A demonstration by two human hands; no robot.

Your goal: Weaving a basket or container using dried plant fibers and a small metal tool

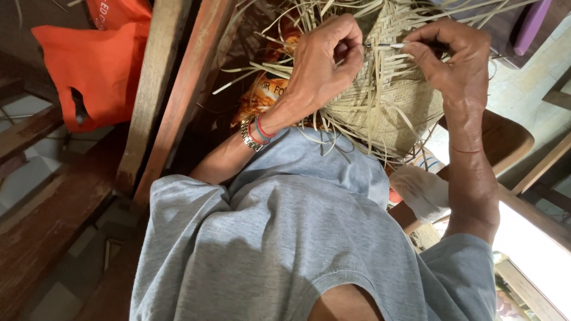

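Woven straw basket (386, 101) rests in the lap, weaving under way. Left hand (324, 65) fingers pinch a loose strip; right hand (446, 56) fingers pinch a thin metal tool (386, 45). Threading that strip likely needs steady tension.

Home weaving corner, wooden benches (160, 89) (worn), straw basketwork (392, 101)

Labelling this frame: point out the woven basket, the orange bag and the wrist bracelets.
basket (389, 101): head view, on its woven side below the hands.
orange bag (98, 68): head view, on the middle of its flat face.
bracelets (257, 132): head view, on the bands around the left wrist.
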